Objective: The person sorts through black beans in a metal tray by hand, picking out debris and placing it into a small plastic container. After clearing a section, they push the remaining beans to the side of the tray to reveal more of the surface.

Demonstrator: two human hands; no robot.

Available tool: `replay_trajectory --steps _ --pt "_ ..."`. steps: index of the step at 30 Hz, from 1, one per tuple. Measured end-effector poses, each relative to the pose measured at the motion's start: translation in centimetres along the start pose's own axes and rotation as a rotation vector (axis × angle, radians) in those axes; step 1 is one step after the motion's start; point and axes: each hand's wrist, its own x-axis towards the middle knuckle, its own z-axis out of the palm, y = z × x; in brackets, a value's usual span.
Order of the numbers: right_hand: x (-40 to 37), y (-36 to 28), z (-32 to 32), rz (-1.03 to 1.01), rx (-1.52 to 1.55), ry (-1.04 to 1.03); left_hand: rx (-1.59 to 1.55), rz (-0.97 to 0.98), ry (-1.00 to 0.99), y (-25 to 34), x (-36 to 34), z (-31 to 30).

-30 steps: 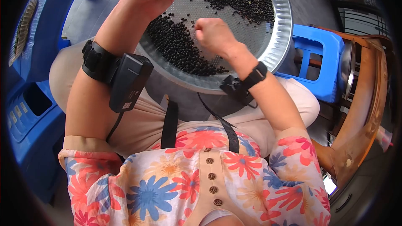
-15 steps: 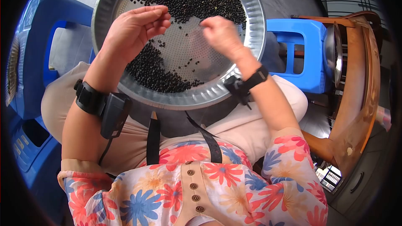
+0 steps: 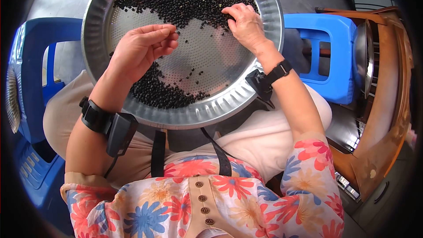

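A wide round metal tray [image 3: 269,31] with a perforated bottom sits before my lap. Small black beans [image 3: 176,0] are heaped across its far side, with pale bits of debris among them. A second pile of black beans [image 3: 161,90] lies at the near left, and a few loose beans are scattered between. My left hand [image 3: 143,46] is above the tray's left part, thumb pressed to curled fingers; what they hold, if anything, is hidden. Over the right edge of the far heap is my right hand [image 3: 247,25], its thumb and index finger apart, nothing visible between them.
Blue plastic stools stand on the left [image 3: 33,70] and on the right [image 3: 328,57]. Beyond the right stool are a round metal lid or pan [image 3: 365,57] and a brown wooden chair [image 3: 385,92]. Black devices are strapped to both my forearms.
My right hand has moved away from me and right to the far heap, its fingers spreading. The left hand stays closed, slightly lower in view. The whole view has shifted a little.
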Motion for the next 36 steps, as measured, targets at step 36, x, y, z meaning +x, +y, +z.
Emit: replay_trajectory --steps 36 --pt "-2.9 -2.0 -3.0 -0.039 0.070 -0.472 -0.180 -0.333 0.002 -6.7 -0.3 3.7"
